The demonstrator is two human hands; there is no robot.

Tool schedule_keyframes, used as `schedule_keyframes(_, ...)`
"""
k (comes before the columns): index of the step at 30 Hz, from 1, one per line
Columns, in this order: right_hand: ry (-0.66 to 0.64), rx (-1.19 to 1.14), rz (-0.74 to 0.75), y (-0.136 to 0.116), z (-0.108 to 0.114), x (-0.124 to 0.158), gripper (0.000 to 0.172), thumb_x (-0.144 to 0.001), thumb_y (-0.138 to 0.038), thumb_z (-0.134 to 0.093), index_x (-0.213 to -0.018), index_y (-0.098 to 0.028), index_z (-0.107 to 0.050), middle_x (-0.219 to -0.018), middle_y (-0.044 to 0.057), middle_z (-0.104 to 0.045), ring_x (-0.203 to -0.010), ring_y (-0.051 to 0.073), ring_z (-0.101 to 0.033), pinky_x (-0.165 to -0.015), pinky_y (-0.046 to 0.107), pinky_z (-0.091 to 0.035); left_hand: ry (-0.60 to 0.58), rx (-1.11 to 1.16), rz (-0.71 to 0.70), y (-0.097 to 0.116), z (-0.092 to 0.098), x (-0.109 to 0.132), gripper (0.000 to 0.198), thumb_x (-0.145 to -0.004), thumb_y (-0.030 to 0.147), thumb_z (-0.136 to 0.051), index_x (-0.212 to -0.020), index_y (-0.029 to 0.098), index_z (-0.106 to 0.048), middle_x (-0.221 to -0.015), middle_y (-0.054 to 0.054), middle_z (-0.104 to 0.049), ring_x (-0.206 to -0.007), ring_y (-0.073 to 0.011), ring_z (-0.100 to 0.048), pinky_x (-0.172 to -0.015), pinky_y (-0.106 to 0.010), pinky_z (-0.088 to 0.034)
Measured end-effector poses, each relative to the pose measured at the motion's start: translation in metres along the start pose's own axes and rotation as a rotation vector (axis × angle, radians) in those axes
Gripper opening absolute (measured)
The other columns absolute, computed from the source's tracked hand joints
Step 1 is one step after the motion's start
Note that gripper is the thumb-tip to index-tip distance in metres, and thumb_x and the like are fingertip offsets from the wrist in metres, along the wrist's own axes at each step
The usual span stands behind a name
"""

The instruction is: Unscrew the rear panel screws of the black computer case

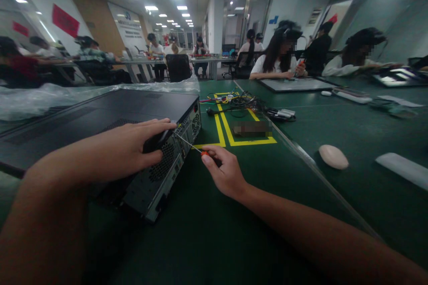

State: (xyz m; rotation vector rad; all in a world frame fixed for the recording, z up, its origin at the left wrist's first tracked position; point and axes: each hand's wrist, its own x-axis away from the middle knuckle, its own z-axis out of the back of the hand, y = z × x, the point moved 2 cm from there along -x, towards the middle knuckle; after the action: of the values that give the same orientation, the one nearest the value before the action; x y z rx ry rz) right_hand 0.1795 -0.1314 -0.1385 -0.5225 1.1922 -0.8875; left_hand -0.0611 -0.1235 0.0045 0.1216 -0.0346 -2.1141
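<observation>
A black desktop computer case [100,107] lies on its side, its metal back panel [167,164] with vents and ports turned towards the right. My left hand [133,144] rests over the upper rear edge, fingers stretched out and thumb spread against the panel. Something dark shows between that thumb and the fingers; I cannot tell whether it is part of the case. My right hand [224,170] is closed round the handle of a screwdriver [204,153] with an orange-red end. Its thin shaft slants up left to the panel near my left fingertips, where the tip's contact is unclear.
Black cables [244,102] and coloured wires lie behind, near yellow tape [227,131] and a blurred dark block [252,129]. To the right are a pale mouse [333,156] and a white bar [404,168]. Clear plastic wrap [40,98] lies behind the case. Other people work beyond.
</observation>
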Motion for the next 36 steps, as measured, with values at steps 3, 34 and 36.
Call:
schedule_keyframes(3,0.013,-0.020,-0.029,-0.0013,-0.0004,0.0021,0.029,-0.088,-0.033,-0.074,-0.111,-0.022,-0.061,-0.091,0.002,-0.068,-0.079,0.019,-0.067,-0.073,0.033,-0.053,-0.003,-0.002,-0.005,0.0035,0.0014,0.0011,0.072,-0.092,0.051,-0.054,-0.160,0.029,-0.048,-0.156,0.000,-0.060,-0.132,-0.0319,-0.066,-0.116,-0.042,-0.050)
schedule_keyframes(34,-0.017,-0.013,-0.063,-0.0032,0.0001,0.0021,0.014,-0.094,-0.033,-0.067,-0.101,-0.024,-0.059,-0.087,0.001,-0.066,-0.076,0.018,-0.064,-0.071,0.033,-0.050,0.024,0.016,-0.014,-0.0031,-0.0014,0.0001,0.069,-0.093,0.053,-0.057,-0.159,0.034,-0.049,-0.154,0.004,-0.062,-0.132,-0.0319,-0.066,-0.115,-0.041,-0.051)
schedule_keyframes(36,-0.017,-0.007,-0.062,-0.0035,0.0006,0.0019,0.015,-0.094,-0.033,-0.067,-0.102,-0.024,-0.060,-0.087,0.001,-0.066,-0.076,0.018,-0.063,-0.071,0.033,-0.050,0.019,0.007,-0.014,-0.0030,-0.0014,-0.0001,0.071,-0.092,0.055,-0.057,-0.159,0.034,-0.048,-0.154,0.004,-0.062,-0.132,-0.0319,-0.066,-0.114,-0.040,-0.052)
